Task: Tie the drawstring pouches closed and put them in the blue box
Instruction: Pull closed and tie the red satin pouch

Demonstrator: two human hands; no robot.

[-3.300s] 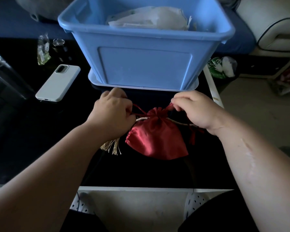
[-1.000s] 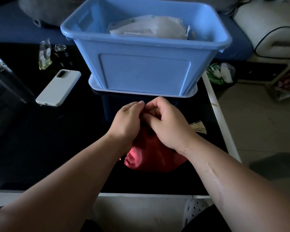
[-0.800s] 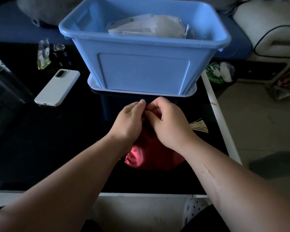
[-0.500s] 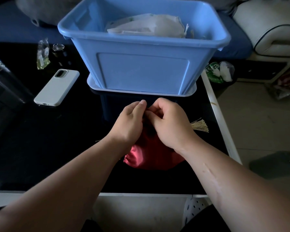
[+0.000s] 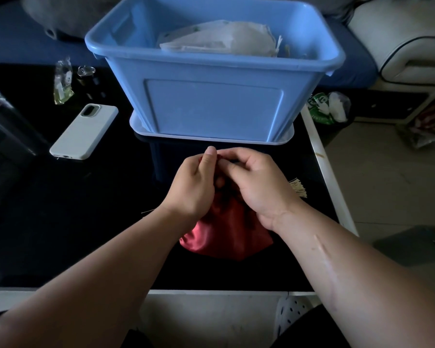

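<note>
1. On the black table (image 5: 60,222), at the back: a blue box (image 5: 214,106), open on top, standing on a pale lid (image 5: 211,138).
2. Inside the box: white crumpled bags (image 5: 221,41), piled toward the far side. Too dim to tell anything more in there.
3. In front of the box, near it but not touching: a shiny red pouch (image 5: 226,237), lying flat on the table, outside the box.
4. On the pouch's top end: the left hand (image 5: 191,187) and the right hand (image 5: 259,187), side by side and touching, fingers curled tight, pinching the red cloth at the neck.
5. Below the hands, toward the near edge: the fat part of the pouch, sticking out from under both wrists.
6. Just right of the right hand: a pale straw-coloured tassel (image 5: 298,188) on the table.
7. Off to the left, well apart: a white phone (image 5: 84,131), face down.
</note>
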